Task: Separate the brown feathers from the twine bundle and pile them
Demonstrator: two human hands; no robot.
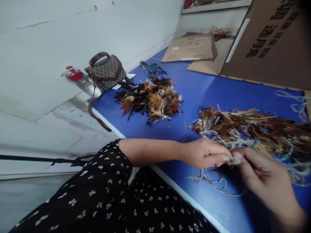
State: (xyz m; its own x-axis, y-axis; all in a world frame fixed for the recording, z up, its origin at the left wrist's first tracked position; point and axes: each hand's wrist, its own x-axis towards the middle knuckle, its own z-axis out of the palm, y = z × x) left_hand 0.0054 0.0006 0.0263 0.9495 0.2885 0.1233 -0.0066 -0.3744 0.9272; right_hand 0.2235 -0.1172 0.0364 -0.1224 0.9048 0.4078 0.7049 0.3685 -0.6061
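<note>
Whitish tuft [234, 159] in pinching hands [203, 152] [270, 177]

1. A blurred pale tuft [234, 160] sits partly hidden between left hand [206, 152] and right hand [266, 176].
2. The right forearm [296, 214] leaves the frame.
3. The right edge crops feathers [274, 126] and carton [272, 69].
4. Cardboard [188, 51] carries print too small to read.

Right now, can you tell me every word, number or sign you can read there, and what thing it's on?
"月兔": big dark characters on the large cardboard box; the other characters around them are too blurred or cut off to read for sure.
Flat cardboard piece: small print and a pale label, too tiny to read.
Handbag: a gold-coloured clasp, too small to tell if it has letters.
I can't make out any numbers.
</note>
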